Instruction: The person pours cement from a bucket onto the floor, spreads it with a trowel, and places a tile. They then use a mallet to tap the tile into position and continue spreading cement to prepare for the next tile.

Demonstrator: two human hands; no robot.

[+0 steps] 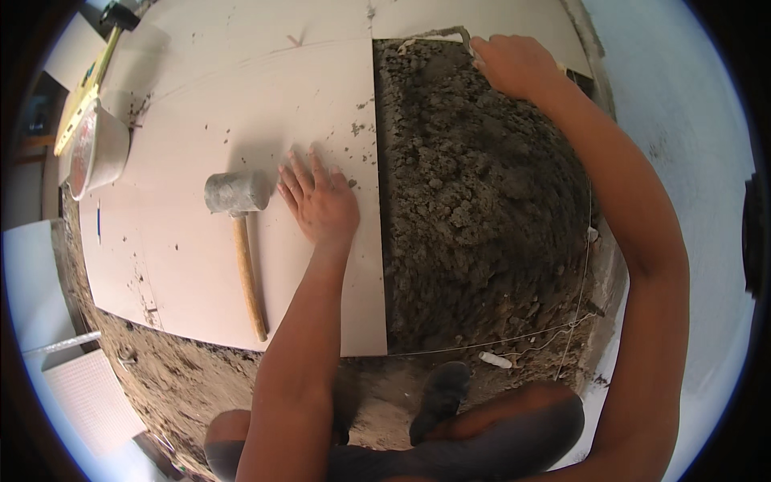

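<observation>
My left hand (pixel 324 201) lies flat with fingers spread on a large pale floor tile (pixel 185 257). Just left of it, a rubber mallet (pixel 234 193) with a grey head and wooden handle rests on the tile. At the far end of a dark, crumbly mortar bed (pixel 482 169), my right hand (pixel 518 66) is closed around the handle of a trowel (pixel 443 34). Only the mortar-smeared edge of the trowel's blade shows, against the far tile's edge; the grip is mostly hidden by my fingers.
A white bucket (pixel 108 149) stands at the left, near a yellow level (pixel 90 92) and a black-headed mallet (pixel 119 16). A blue pencil (pixel 99 222) lies on the tile. String (pixel 482 345) runs along the mortar's near edge beside a white spool (pixel 495 360). A pale wall rises right.
</observation>
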